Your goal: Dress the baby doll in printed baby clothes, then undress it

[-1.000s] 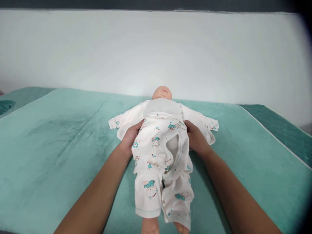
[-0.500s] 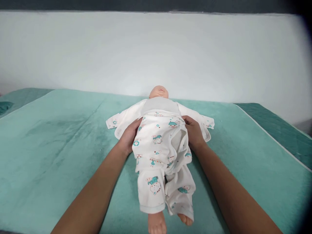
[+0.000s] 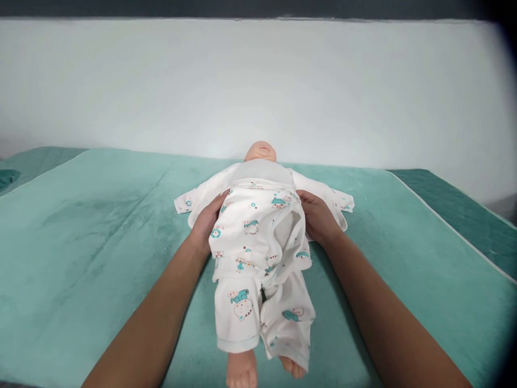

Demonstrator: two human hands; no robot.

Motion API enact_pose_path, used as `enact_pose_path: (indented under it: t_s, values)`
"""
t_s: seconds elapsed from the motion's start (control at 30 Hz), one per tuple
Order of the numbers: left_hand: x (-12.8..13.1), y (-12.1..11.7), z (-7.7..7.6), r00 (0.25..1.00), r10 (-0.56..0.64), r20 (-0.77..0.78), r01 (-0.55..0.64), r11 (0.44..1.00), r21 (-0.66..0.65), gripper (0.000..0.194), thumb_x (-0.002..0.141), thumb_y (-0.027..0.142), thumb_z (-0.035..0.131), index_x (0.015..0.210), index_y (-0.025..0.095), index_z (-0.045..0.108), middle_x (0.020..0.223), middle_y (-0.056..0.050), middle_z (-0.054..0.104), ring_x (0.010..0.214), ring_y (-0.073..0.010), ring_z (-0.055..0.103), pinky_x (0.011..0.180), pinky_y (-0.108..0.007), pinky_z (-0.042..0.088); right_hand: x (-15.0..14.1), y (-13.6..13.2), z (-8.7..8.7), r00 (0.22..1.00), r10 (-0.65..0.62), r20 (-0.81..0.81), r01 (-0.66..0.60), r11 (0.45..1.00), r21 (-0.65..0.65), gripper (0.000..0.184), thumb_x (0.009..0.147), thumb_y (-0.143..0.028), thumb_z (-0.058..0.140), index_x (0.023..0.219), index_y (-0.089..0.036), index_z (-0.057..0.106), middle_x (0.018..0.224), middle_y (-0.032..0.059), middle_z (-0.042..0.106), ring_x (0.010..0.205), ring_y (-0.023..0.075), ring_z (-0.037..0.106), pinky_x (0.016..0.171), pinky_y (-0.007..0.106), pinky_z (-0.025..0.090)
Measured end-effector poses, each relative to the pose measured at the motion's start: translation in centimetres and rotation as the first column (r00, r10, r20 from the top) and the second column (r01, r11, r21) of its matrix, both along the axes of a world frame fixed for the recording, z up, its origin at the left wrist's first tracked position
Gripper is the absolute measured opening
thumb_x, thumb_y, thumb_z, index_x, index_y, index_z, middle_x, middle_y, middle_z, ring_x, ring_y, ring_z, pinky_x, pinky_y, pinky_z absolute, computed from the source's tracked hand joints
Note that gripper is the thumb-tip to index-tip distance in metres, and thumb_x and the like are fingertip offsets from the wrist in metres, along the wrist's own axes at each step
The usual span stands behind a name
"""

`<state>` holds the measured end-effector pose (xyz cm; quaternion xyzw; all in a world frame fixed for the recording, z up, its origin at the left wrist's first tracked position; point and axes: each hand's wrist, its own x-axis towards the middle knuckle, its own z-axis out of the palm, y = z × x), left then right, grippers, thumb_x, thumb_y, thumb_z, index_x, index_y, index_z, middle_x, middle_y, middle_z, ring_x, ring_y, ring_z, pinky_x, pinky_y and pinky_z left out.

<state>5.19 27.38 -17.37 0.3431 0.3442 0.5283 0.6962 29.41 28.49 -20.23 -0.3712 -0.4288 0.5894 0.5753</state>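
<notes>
A baby doll (image 3: 260, 153) lies on its back, head toward the wall and bare feet toward me. It wears a white long-sleeved top (image 3: 220, 183), spread open at the sides, and white baby pants (image 3: 252, 242) with teal and red cartoon prints. The waistband sits high on its belly, and the fabric is bunched on the right thigh side. My left hand (image 3: 207, 226) is closed on the left side of the pants near the waist, its fingertips partly hidden. On the opposite side, my right hand (image 3: 321, 218) grips the pants near the waistband, fingers partly tucked behind.
A teal plush sheet (image 3: 100, 242) covers the surface under the doll. Darker teal quilted fabric (image 3: 448, 210) shows beyond its edge at the right. Behind stands a white wall (image 3: 258, 81) with a dark band along the top.
The doll's hips and legs have shifted a little to the left, with the pants. Both hands stay at the sides of the waist, moved slightly left too.
</notes>
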Motion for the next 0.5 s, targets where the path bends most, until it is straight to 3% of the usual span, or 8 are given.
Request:
enact_pose_path:
  t_s: [0.33, 0.5]
  values:
    - [0.07, -0.14, -0.16, 0.995, 0.033, -0.093, -0.017, 0.986, 0.165, 0.026, 0.085, 0.041, 0.068, 0.099, 0.019, 0.067, 0.091, -0.002, 0.067, 0.079, -0.0158, 0.063, 0.072, -0.026, 0.05, -0.21, -0.15, 0.42, 0.999, -0.039, -0.008, 0.038, 0.997, -0.071, 0.018, 0.059, -0.021, 0.072, 0.078, -0.022, 0.07, 0.079, 0.0008, 0.074, 0.079, 0.023, 0.069, 0.076, 0.037, 0.053]
    - [-0.18, 0.05, -0.41, 0.935, 0.216, -0.282, -0.166, 0.967, 0.191, 0.027, 0.082, 0.042, 0.07, 0.077, 0.019, 0.057, 0.069, 0.004, 0.049, 0.061, -0.0096, 0.045, 0.056, -0.02, 0.037, -0.17, -0.17, 0.32, 1.0, -0.021, 0.002, 0.022, 0.998, -0.064, 0.017, 0.063, -0.022, 0.073, 0.079, -0.022, 0.07, 0.077, 0.0004, 0.073, 0.079, 0.0226, 0.068, 0.071, 0.034, 0.052]
